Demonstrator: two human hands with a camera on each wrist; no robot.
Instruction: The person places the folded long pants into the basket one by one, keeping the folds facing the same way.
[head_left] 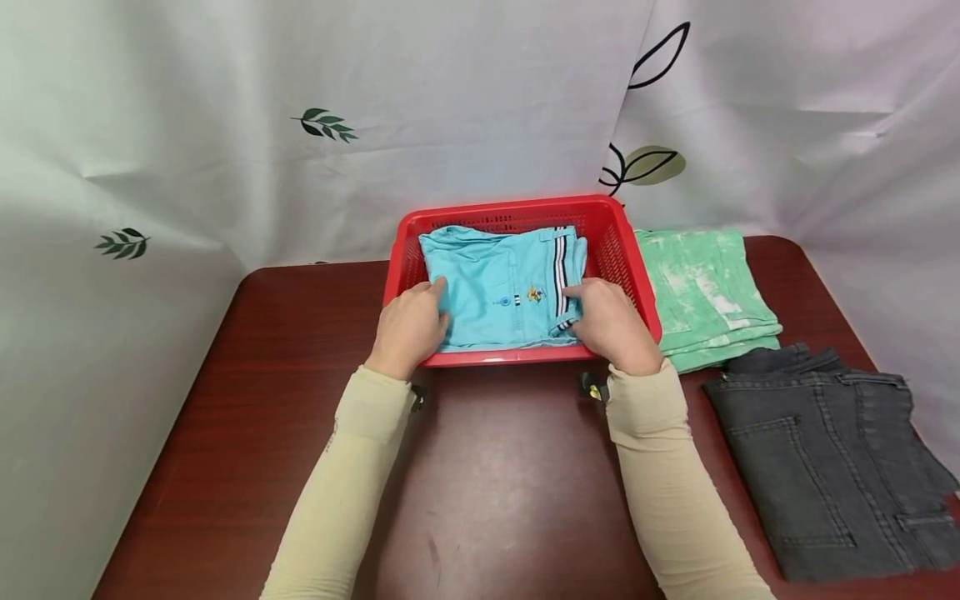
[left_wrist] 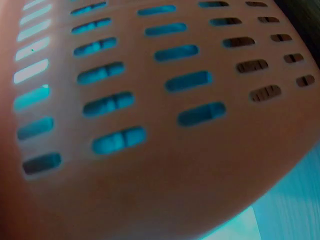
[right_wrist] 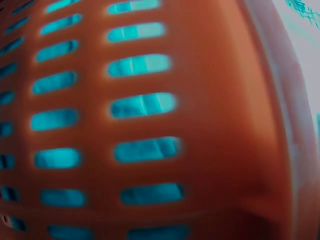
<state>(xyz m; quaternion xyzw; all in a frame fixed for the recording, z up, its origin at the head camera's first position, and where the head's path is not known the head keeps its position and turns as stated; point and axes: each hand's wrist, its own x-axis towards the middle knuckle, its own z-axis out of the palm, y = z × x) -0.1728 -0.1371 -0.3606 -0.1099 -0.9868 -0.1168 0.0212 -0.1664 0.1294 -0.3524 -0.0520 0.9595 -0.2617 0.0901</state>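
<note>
Turquoise folded pants with a striped band and a small embroidered patch lie in a red plastic basket. My left hand reaches over the front left rim, with index finger and thumb at the left edge of the cloth. At the opposite edge, beside the striped band, my right hand touches the pants with index finger and thumb. The other fingers of both hands are largely hidden. In the wrist views, turquoise cloth shows through the slots of the basket wall, but neither hand appears there.
Right of the basket, green and white tie-dyed folded clothing lies on the dark red-brown table. Nearer on the right are folded dark grey jeans. A white curtain with leaf prints hangs behind the table and along both sides.
</note>
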